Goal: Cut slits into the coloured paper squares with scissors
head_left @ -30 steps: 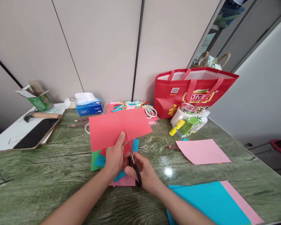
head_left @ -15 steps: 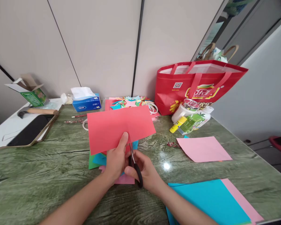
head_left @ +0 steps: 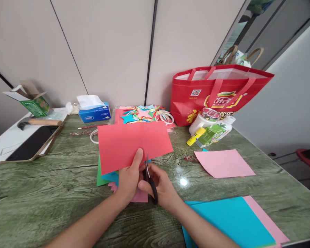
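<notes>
A sheet of red paper (head_left: 124, 144) is held up by my left hand (head_left: 129, 181), its thumb pressed on the front near the lower edge. My right hand (head_left: 160, 186) grips black-handled scissors (head_left: 152, 187), whose blades meet the sheet's lower edge just right of my left thumb. A faint crease runs up the paper above the blades. Below and behind it, green paper (head_left: 100, 177), blue pieces and a pink piece (head_left: 142, 197) lie on the table, partly hidden by my hands.
Blue sheets (head_left: 229, 220) lie at the right front, with a pink sheet (head_left: 226, 163) beyond them. A glue stick (head_left: 195, 136), a white mug (head_left: 201, 122) and a red bag (head_left: 191, 93) stand back right. Behind are folded paper stars (head_left: 142, 113), a tissue box (head_left: 94, 113) and a phone (head_left: 32, 143).
The red sheet has dropped slightly and tilted a little. The scissor blades now show higher against the front of the paper. Both hands keep their hold.
</notes>
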Available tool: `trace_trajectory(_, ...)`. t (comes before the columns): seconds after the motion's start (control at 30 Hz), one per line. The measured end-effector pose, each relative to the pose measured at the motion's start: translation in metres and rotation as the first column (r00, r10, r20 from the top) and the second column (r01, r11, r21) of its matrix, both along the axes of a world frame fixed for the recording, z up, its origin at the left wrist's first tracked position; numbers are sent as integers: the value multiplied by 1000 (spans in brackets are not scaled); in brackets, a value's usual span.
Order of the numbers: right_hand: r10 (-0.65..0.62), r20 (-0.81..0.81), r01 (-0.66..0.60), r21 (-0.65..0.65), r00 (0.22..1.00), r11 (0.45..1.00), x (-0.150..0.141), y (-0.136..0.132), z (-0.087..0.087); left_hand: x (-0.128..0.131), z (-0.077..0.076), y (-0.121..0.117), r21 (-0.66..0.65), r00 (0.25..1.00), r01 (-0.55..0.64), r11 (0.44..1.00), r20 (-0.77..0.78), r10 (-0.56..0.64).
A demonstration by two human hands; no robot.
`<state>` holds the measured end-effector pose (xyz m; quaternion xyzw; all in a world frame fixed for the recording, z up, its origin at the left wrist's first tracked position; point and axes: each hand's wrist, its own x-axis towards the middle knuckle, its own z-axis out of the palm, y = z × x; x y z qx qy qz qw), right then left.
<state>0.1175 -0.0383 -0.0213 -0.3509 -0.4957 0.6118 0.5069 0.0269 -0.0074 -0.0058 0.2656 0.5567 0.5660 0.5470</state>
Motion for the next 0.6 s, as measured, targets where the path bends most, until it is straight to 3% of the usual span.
trace_trajectory(0.23, -10, 36, 11, -15, 999, 1000, 1, -1, 2, 0, 5, -1, 11, 995, 2, 1000, -100, -1)
trace_trajectory(0.6, -6, 19, 6, -2, 1000, 1000, 1, -1, 2, -2, 1, -1, -4, 986, -5, 1000, -164, 4)
